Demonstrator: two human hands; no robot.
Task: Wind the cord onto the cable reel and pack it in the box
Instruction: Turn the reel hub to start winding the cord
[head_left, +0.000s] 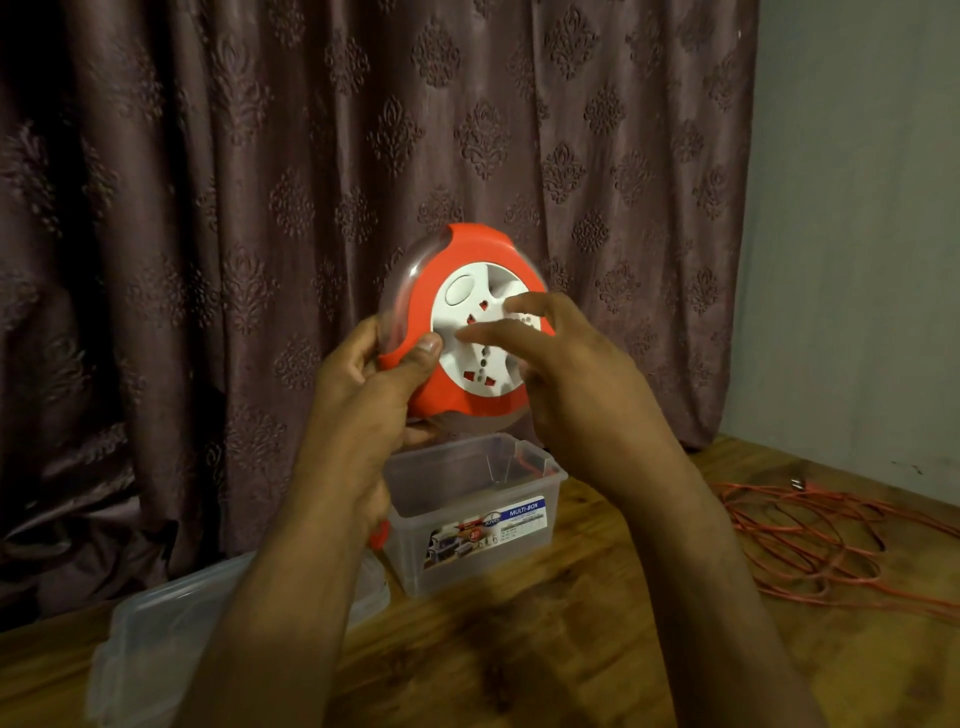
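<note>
Your left hand (363, 384) grips the cable reel (467, 322) at its left edge, thumb curled over the orange face, fingers wrapped behind the clear rim. You hold the reel up in front of the patterned curtain (208, 182), tilted, its white socket disc facing you. Below your left forearm, a clear lid (135, 644) lies flat on the wooden table (519, 649). Under and between your hands stands the clear plastic box (478, 514), open-topped, with a printed "MULTI-BOX" label on its front and an orange latch at its left end, partly hidden by your wrist. Your right hand (566, 364) is released, fingers straight and spread, fingertips touching the white socket disc; it grasps nothing. A bit of orange line shows through the box's back wall; you cannot tell from this view where it leads. Right of and below your right hand, the orange cord (810, 540) lies in loose, tangled loops on the table, well apart from the reel.
</note>
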